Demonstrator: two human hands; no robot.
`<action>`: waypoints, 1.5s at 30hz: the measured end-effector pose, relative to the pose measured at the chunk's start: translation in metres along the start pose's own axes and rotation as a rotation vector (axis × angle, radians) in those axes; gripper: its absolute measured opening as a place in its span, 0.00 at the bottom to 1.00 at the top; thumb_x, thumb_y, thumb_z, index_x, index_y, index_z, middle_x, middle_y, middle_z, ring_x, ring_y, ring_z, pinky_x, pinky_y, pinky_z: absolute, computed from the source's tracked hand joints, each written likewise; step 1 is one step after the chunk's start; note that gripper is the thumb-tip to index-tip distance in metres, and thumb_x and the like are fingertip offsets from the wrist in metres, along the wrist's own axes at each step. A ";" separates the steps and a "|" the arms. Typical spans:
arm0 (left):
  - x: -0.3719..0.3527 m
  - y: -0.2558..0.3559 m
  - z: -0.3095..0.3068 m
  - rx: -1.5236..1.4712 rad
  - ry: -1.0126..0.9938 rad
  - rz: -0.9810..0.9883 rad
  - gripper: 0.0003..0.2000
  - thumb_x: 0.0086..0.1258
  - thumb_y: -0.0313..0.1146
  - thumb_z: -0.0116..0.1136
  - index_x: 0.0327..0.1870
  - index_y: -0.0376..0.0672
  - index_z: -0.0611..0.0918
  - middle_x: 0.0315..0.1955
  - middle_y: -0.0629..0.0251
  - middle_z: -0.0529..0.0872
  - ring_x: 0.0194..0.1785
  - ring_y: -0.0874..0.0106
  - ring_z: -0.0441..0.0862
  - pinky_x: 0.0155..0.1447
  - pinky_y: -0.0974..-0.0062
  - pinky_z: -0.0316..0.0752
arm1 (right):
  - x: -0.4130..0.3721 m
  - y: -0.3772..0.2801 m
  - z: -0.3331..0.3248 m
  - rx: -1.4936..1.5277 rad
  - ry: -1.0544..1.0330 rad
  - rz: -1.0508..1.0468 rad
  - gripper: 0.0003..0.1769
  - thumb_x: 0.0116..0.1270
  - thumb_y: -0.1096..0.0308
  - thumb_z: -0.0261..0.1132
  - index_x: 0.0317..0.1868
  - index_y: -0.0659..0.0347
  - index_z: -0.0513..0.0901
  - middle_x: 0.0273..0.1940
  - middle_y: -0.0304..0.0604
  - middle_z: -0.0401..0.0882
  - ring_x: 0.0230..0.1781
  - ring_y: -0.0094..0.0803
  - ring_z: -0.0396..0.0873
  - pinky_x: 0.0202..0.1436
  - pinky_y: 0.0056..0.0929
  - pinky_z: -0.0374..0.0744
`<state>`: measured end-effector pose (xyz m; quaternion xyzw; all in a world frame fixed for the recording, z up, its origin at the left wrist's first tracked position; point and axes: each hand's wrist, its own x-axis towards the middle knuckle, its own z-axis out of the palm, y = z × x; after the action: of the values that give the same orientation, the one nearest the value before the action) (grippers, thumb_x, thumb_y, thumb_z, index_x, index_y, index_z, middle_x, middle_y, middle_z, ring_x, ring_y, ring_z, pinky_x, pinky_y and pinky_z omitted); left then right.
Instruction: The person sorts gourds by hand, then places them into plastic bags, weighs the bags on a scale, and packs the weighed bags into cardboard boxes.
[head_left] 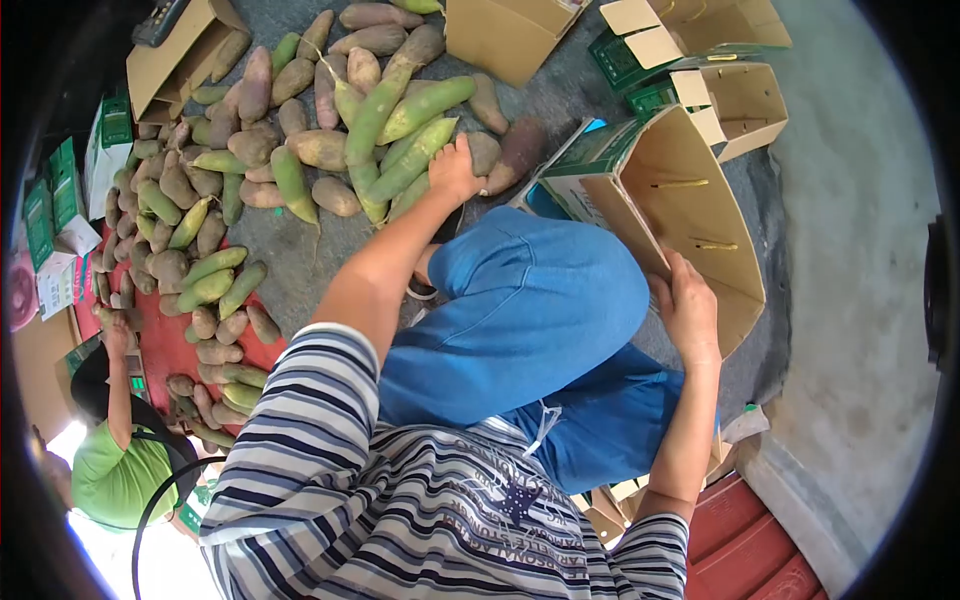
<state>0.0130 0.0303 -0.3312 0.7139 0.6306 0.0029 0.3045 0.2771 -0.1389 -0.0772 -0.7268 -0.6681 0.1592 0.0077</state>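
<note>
Concrete floor, produce pile running onto red mat at its left edge. Your left hand curls around a green fruit; right hand clasps the cardboard box rim.

Concrete floor, bright daylight.
You look down on a grey floor; red mat left, paler slab right.

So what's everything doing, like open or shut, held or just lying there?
left hand: curled over a green vegetable in the pile
right hand: gripping the edge of the cardboard box
cardboard box: open, tipped on its side, looks empty inside
vegetable pile: loose on the ground
boxes behind: open, flaps up
other person's hand: resting on the vegetables
</note>
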 end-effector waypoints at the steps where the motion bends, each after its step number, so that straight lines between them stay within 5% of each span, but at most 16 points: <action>1: -0.004 -0.003 -0.002 -0.075 0.032 0.021 0.48 0.48 0.47 0.72 0.67 0.34 0.58 0.56 0.46 0.73 0.59 0.52 0.72 0.63 0.58 0.67 | 0.001 0.003 0.000 -0.002 -0.001 0.003 0.18 0.62 0.69 0.62 0.53 0.58 0.73 0.43 0.52 0.79 0.44 0.50 0.78 0.45 0.43 0.76; 4: -0.022 -0.010 -0.031 -0.511 0.387 0.267 0.45 0.47 0.46 0.72 0.64 0.33 0.63 0.55 0.45 0.73 0.59 0.53 0.72 0.65 0.61 0.65 | 0.002 0.004 0.002 0.009 0.002 0.007 0.16 0.62 0.70 0.61 0.51 0.59 0.74 0.43 0.52 0.79 0.44 0.51 0.78 0.45 0.43 0.76; 8: -0.049 -0.024 -0.147 -0.434 0.638 0.241 0.44 0.47 0.45 0.72 0.64 0.31 0.63 0.56 0.43 0.73 0.61 0.56 0.71 0.64 0.65 0.65 | 0.002 0.002 0.001 0.039 0.014 0.005 0.15 0.63 0.70 0.61 0.50 0.59 0.74 0.43 0.52 0.79 0.44 0.51 0.78 0.45 0.44 0.76; 12: -0.020 -0.109 -0.175 -0.002 0.732 -0.045 0.41 0.49 0.45 0.70 0.63 0.35 0.65 0.54 0.44 0.75 0.59 0.53 0.72 0.62 0.62 0.67 | 0.003 0.005 0.003 0.039 -0.012 0.033 0.16 0.63 0.69 0.62 0.51 0.61 0.75 0.44 0.53 0.79 0.44 0.51 0.78 0.45 0.42 0.76; 15: -0.005 -0.151 -0.166 0.168 0.487 -0.300 0.34 0.53 0.43 0.66 0.60 0.35 0.69 0.52 0.47 0.77 0.57 0.51 0.73 0.60 0.60 0.69 | 0.000 0.002 0.002 0.041 -0.005 0.023 0.16 0.62 0.70 0.61 0.51 0.60 0.74 0.44 0.52 0.79 0.44 0.51 0.78 0.45 0.43 0.76; 18: -0.006 -0.115 -0.151 0.260 0.731 0.210 0.26 0.59 0.40 0.61 0.56 0.35 0.72 0.51 0.49 0.77 0.55 0.51 0.74 0.57 0.58 0.70 | 0.002 0.002 0.003 0.033 0.008 0.036 0.17 0.62 0.71 0.61 0.52 0.59 0.74 0.43 0.53 0.79 0.44 0.51 0.77 0.46 0.43 0.76; 22: -0.029 -0.005 -0.078 -0.033 0.264 0.378 0.22 0.61 0.38 0.58 0.54 0.35 0.73 0.49 0.47 0.78 0.53 0.51 0.76 0.55 0.60 0.72 | 0.001 0.002 0.005 0.043 -0.003 0.038 0.17 0.62 0.71 0.61 0.52 0.58 0.74 0.43 0.53 0.79 0.45 0.51 0.77 0.46 0.43 0.76; 27: 0.017 0.010 0.034 -0.084 -0.199 0.042 0.30 0.54 0.42 0.66 0.54 0.33 0.68 0.48 0.44 0.77 0.54 0.51 0.76 0.56 0.59 0.73 | 0.002 -0.001 0.000 0.047 -0.037 0.059 0.16 0.63 0.72 0.60 0.52 0.58 0.74 0.44 0.53 0.79 0.45 0.51 0.77 0.46 0.43 0.76; 30: 0.024 0.012 0.049 -0.125 -0.339 -0.005 0.36 0.52 0.45 0.68 0.57 0.32 0.65 0.52 0.42 0.76 0.56 0.51 0.76 0.57 0.59 0.73 | 0.002 -0.003 0.001 0.077 -0.038 0.057 0.16 0.63 0.72 0.60 0.51 0.59 0.75 0.44 0.52 0.79 0.45 0.51 0.77 0.45 0.43 0.76; 32: 0.027 0.009 0.061 -0.229 -0.262 -0.050 0.39 0.52 0.45 0.67 0.60 0.31 0.62 0.51 0.41 0.77 0.56 0.50 0.76 0.59 0.61 0.72 | 0.004 -0.003 0.000 0.097 -0.039 0.055 0.15 0.63 0.73 0.60 0.51 0.59 0.75 0.45 0.52 0.79 0.45 0.51 0.77 0.45 0.43 0.76; 35: 0.042 -0.008 0.089 -0.436 -0.254 0.036 0.34 0.53 0.47 0.67 0.56 0.31 0.70 0.44 0.50 0.81 0.47 0.57 0.80 0.50 0.66 0.75 | 0.005 -0.002 -0.001 0.096 -0.039 0.059 0.15 0.63 0.73 0.60 0.51 0.59 0.74 0.44 0.52 0.79 0.45 0.51 0.77 0.45 0.43 0.75; 37: 0.058 -0.013 0.087 -0.777 -0.346 0.012 0.29 0.55 0.49 0.66 0.51 0.35 0.75 0.40 0.59 0.83 0.42 0.65 0.81 0.45 0.71 0.76 | 0.005 -0.002 -0.003 0.107 -0.041 0.064 0.15 0.63 0.73 0.60 0.51 0.59 0.74 0.44 0.52 0.79 0.45 0.51 0.77 0.45 0.44 0.75; 40: 0.030 0.004 0.009 -1.139 -0.573 -0.376 0.24 0.59 0.52 0.63 0.45 0.41 0.78 0.33 0.69 0.80 0.35 0.75 0.77 0.41 0.76 0.74 | 0.007 -0.002 -0.002 0.109 -0.030 0.035 0.15 0.62 0.74 0.60 0.51 0.59 0.74 0.43 0.52 0.78 0.45 0.51 0.77 0.45 0.44 0.75; 45: -0.053 -0.037 -0.073 -1.427 -0.331 -0.224 0.27 0.61 0.54 0.61 0.52 0.40 0.75 0.43 0.64 0.80 0.44 0.72 0.78 0.47 0.71 0.75 | 0.003 0.001 0.000 0.100 -0.023 0.024 0.15 0.62 0.74 0.60 0.51 0.59 0.74 0.43 0.53 0.78 0.45 0.52 0.77 0.45 0.44 0.75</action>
<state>-0.0596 0.0143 -0.2679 0.2649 0.4905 0.2733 0.7839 0.2778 -0.1360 -0.0777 -0.7315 -0.6507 0.2007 0.0345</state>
